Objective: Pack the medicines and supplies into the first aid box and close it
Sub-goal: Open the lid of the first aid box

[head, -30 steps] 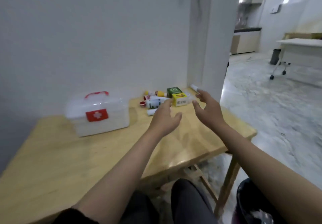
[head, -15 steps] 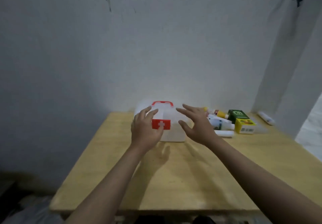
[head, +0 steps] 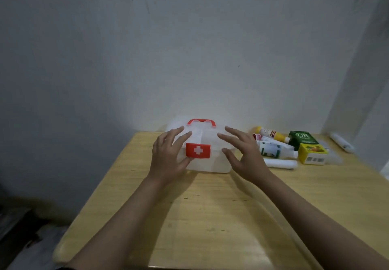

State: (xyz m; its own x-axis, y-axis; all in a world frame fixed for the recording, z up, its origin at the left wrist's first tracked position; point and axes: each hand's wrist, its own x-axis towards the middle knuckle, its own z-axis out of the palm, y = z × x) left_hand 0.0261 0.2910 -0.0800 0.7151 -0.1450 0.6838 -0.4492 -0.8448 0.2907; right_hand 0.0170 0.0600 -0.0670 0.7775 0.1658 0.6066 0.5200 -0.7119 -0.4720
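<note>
Translucent white plastic first aid box (head: 210, 160), lid closed, red carry handle (head: 201, 122) on top, red latch with white cross (head: 198, 150) on the front; stands at the far edge of the light wooden table (head: 210, 217), against the grey wall (head: 147, 59)

Left hand (head: 168, 158): fingers spread wide, laid over the box's left front, thumb just under the red latch; holding nothing

Right hand (head: 244, 154): fingers spread wide, at the box's right side; whether it touches the box cannot be told; holding nothing

Supplies, loose on the table to the right of the box, none packed:
- white bottle with yellow end (head: 271, 133), lying on its side, farthest back
- white bottle with green label (head: 273, 150), lying down, near the right hand
- white roll (head: 281, 163), lying nearest the front edge of the group
- dark green carton marked "OB" (head: 303, 139)
- yellow carton with barcode (head: 311, 154), just in front of the green one
- white tube (head: 341, 144), well apart at the far right, by the wall
</note>
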